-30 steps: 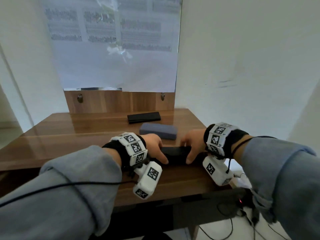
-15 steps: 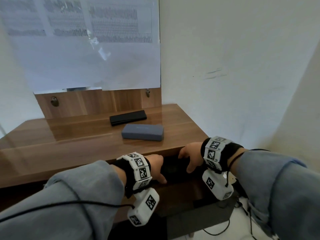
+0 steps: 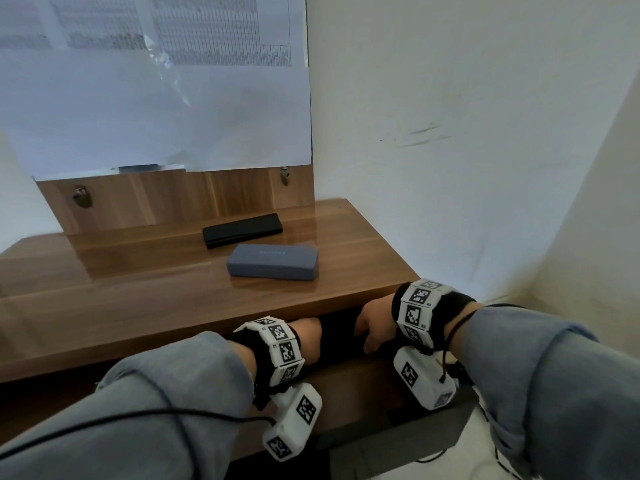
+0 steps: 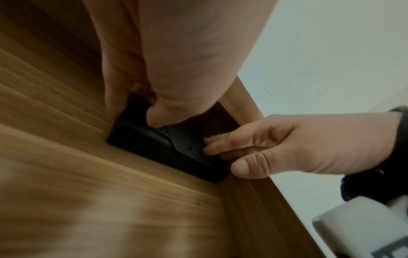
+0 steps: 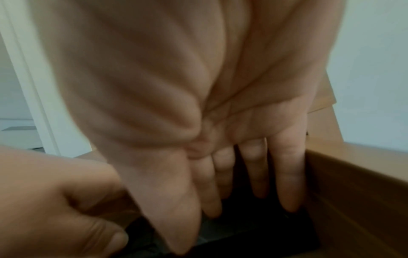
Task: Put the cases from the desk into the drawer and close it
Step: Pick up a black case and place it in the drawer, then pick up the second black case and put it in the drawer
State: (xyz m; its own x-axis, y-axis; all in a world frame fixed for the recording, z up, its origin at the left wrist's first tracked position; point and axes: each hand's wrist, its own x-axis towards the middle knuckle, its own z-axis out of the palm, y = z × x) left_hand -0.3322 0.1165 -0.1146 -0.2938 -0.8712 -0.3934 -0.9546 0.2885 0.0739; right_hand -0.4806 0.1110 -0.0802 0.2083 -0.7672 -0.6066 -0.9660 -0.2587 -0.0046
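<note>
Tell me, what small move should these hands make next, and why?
Probably let go: the black case seems to lie flat on the drawer floor, the left hand and right hand pinching its ends, while a grey case and a flat black case wait on the desk.

This looks like a plain office or study corner. A wood-veneer tabletop (image 3: 138,289) with a matching back panel (image 3: 214,195) is pushed into the corner of a white painted wall (image 3: 467,81), which carries a few dark scuff marks (image 3: 424,135). Large printed sheets (image 3: 156,98) of dense tables, too blurred to read, hang over the panel. Two small metal fittings (image 3: 82,196) are fixed to the panel. A thin black cable (image 3: 429,459) trails on the pale floor (image 3: 450,471) below. The right wrist view catches a white door frame (image 5: 33,97) and more pale floor beyond it.
</note>
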